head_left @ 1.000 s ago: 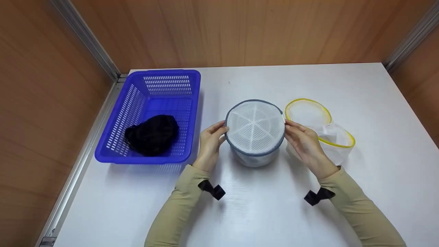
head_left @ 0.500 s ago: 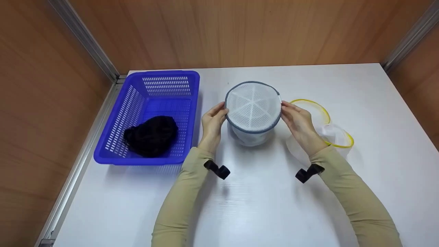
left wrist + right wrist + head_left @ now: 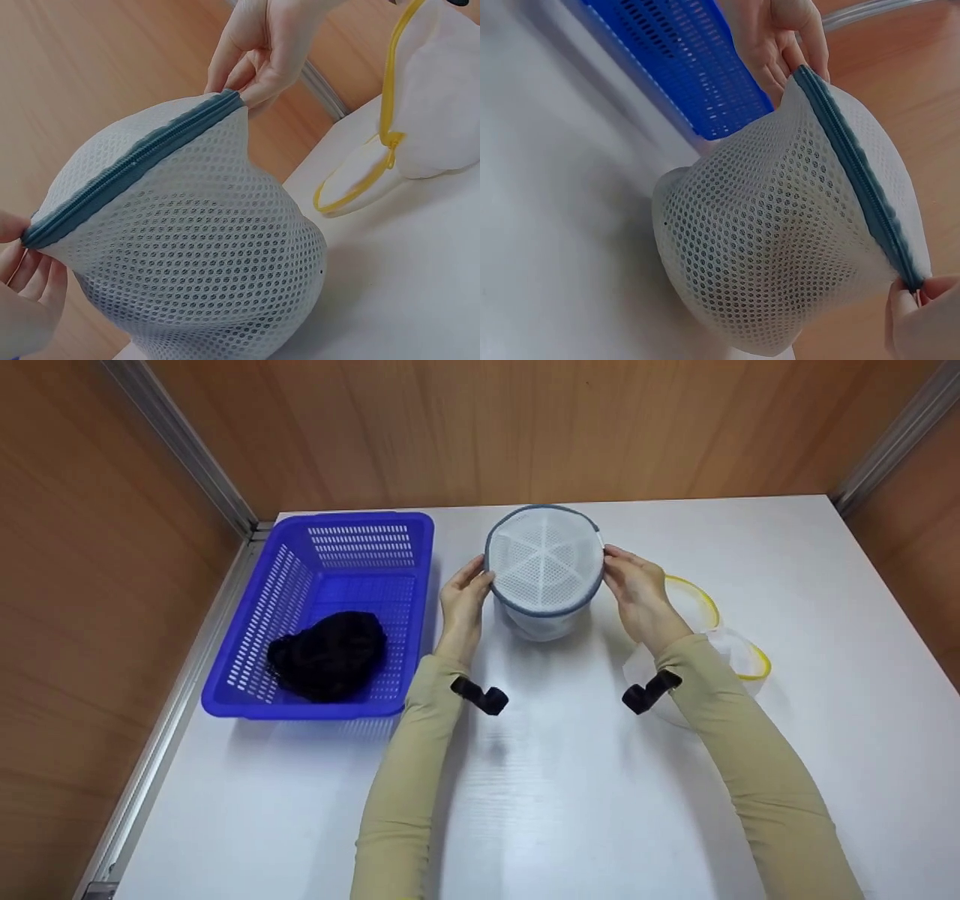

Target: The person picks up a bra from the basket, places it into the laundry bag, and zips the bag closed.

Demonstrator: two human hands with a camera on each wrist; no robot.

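Observation:
A white mesh laundry bag (image 3: 544, 559), round and drum-shaped, stands towards the back of the table. Its top panel covers it, and a grey-blue zip (image 3: 135, 165) runs round the upper rim. My left hand (image 3: 460, 607) pinches this rim on the left side, thumb at the front. On the opposite side my right hand (image 3: 636, 592) pinches the rim near the light zip end. In the right wrist view the mesh side (image 3: 757, 217) hangs in soft folds below the zip.
On the left stands a blue plastic basket (image 3: 416, 615) with a black bundled cloth item (image 3: 330, 656) inside. A second white bag with yellow zip edging (image 3: 754, 664) lies open at the right, partly behind my right arm. Wooden panels (image 3: 487, 427) enclose the table.
Both hands have carried the mesh laundry bag away from me towards the back wall, and slightly left. Their hold on the rim stays the same. The basket and yellow-edged bag stay put.

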